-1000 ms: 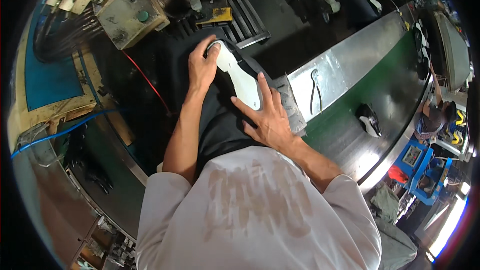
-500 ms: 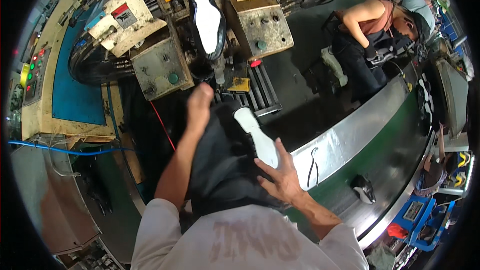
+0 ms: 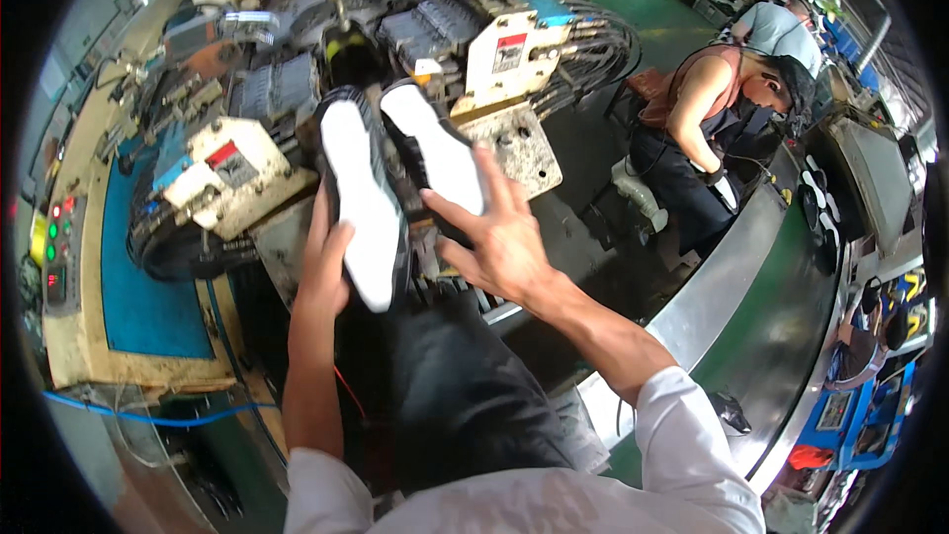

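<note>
Two black shoe uppers with white undersides lie side by side, undersides up, in front of the machine's middle. Around the lower left side of the left shoe upper (image 3: pixel 364 203) my left hand (image 3: pixel 321 262) is closed, thumb near the white face. My right hand (image 3: pixel 506 242) grips the right shoe upper (image 3: pixel 440 158), its fingers spread over the white face and edges. The far ends of both uppers nearly meet the machine's centre. Whether either one rests on a machine support is hidden beneath them.
The machine has cream side housings (image 3: pixel 232 176) and hoses. At left stands a control panel (image 3: pixel 61 247) with lit buttons. A seated person (image 3: pixel 707 109) at right handles a shoe beside the metal-edged conveyor (image 3: pixel 717 282). A black shoe (image 3: pixel 732 413) and a blue crate (image 3: pixel 830 435) are lower right.
My right hand has lifted its shoe upper from my lap to beside the one at the machine. My left hand has moved up and taken hold of that other upper. My view has shifted.
</note>
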Action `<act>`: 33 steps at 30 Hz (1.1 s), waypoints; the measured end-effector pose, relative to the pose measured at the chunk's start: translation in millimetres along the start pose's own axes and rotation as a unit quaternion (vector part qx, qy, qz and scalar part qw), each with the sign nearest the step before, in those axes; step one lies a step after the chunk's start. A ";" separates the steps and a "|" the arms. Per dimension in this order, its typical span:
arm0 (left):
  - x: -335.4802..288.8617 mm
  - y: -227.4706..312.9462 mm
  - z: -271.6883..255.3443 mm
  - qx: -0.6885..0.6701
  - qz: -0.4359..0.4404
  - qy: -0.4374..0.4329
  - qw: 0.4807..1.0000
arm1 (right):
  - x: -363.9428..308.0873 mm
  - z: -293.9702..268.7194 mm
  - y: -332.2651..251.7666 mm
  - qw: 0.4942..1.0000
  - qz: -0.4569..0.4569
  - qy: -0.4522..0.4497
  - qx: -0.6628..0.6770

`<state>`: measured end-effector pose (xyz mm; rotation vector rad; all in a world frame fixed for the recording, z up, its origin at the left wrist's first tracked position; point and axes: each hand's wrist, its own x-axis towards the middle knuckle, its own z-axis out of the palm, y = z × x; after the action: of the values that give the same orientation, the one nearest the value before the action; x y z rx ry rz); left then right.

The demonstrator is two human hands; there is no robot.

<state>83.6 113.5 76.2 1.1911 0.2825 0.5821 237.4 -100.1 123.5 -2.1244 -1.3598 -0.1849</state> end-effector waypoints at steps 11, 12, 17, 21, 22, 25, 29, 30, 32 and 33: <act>-203.7 -33.3 -43.8 -0.149 -0.100 0.176 0.968 | 36.4 97.8 18.6 0.996 -0.011 0.078 0.044; -219.3 -37.5 -46.4 -0.154 -0.111 0.180 0.965 | 30.9 100.6 20.8 0.996 -0.016 0.077 0.049; -287.1 -59.2 -40.9 -0.137 -0.143 0.247 0.949 | 38.7 93.6 14.2 0.999 -0.011 0.006 0.044; -305.9 -53.8 -27.7 -0.257 -0.174 0.187 0.932 | 32.8 91.7 -3.0 0.999 0.003 0.023 0.023; -307.6 -62.2 -32.8 -0.283 -0.194 0.165 0.925 | 29.8 97.6 -2.0 0.998 -0.022 0.054 -0.018; -310.0 -63.8 -20.8 -0.224 -0.201 0.213 0.930 | 19.7 103.3 -15.4 0.994 -0.075 0.078 -0.018; -300.7 -61.3 0.9 -0.098 -0.165 0.265 0.945 | 24.0 111.4 -12.9 0.993 -0.071 0.083 -0.033; -299.8 -61.0 4.3 -0.072 -0.159 0.272 0.946 | 24.0 115.1 -11.0 0.992 -0.076 0.092 -0.041; -288.0 -59.5 3.2 -0.068 -0.168 0.261 0.948 | 31.7 121.7 -6.7 0.990 -0.089 0.101 -0.049; -278.5 -66.9 -9.6 -0.098 -0.192 0.238 0.947 | 34.2 121.3 -7.0 0.992 -0.080 0.092 -0.043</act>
<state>-131.3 -52.4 -15.3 0.7617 0.8301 0.5332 223.3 -4.1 42.7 -2.0101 -1.4324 -0.5000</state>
